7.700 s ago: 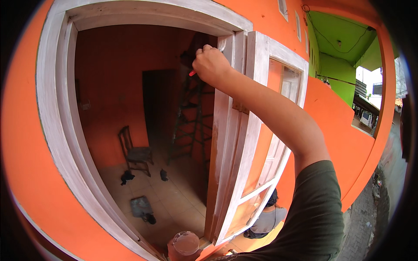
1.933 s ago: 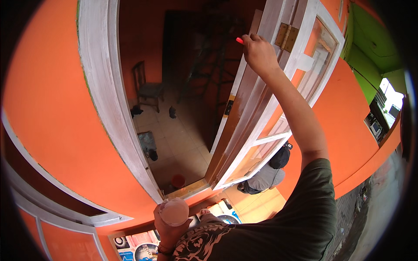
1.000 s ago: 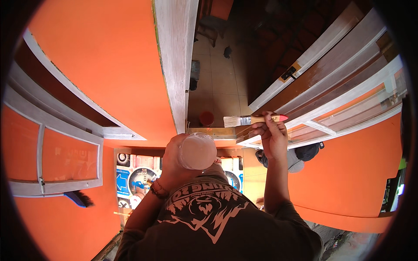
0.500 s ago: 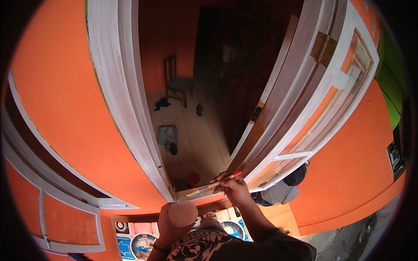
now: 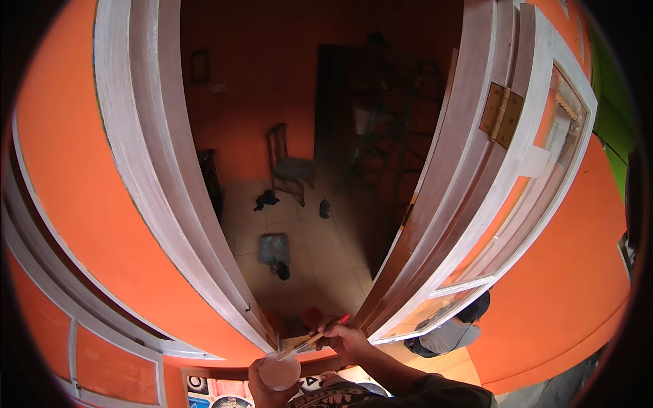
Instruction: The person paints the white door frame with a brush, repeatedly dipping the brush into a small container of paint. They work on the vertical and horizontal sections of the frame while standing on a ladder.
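Observation:
My left hand is closed round a round tub at the bottom centre, with pale pinkish contents filling its round top. A paintbrush with a wooden, red-tipped handle is pinched in my right hand. It slants down to the left, and its bristles are at the tub's far rim; whether they touch the contents I cannot tell. Just beyond both hands is the bottom of an opening with a whitish wooden frame. An open glazed white casement hangs from its right side by a brass hinge.
A person in a grey shirt and dark cap is low beside the casement at the right. Inside the dim room are a chair, dark items on the tiled floor, and an indistinct figure near ladder-like bars. Orange walls flank the opening.
My right hand has brought the brush down and left, from beside the frame's bottom to the tub's rim. The tub sits lower in view, and the view has tilted up into the room.

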The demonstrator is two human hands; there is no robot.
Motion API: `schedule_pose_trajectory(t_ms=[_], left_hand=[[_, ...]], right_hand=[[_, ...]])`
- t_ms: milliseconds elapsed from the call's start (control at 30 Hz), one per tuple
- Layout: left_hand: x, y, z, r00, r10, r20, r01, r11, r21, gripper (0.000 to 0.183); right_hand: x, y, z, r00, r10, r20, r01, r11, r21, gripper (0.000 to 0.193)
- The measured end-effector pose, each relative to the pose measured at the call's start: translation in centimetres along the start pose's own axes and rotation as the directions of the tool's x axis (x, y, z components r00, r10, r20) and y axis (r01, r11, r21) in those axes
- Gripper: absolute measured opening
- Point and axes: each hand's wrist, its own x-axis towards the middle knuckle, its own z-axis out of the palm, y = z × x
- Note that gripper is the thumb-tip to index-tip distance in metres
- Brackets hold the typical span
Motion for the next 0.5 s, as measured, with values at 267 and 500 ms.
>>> schedule_pose_trajectory(t_ms=[267, 500], left_hand=[[-1.0, -3.4, 3.1, 0.977, -0.21, 0.019, 0.199, 0.885, -0.421, 0.057], [-0.2, 1.9, 4.6, 0.997, -0.038, -0.063, 0.03, 0.992, -0.125, 0.103]], right_hand=[[1.8, -3.5, -0.8, 0.988, 0.014, 0.155, -0.028, 0.996, 0.089, 0.01], [2.2, -4.3, -3.1, 0.953, -0.004, 0.302, -0.036, 0.991, 0.125, 0.011]])
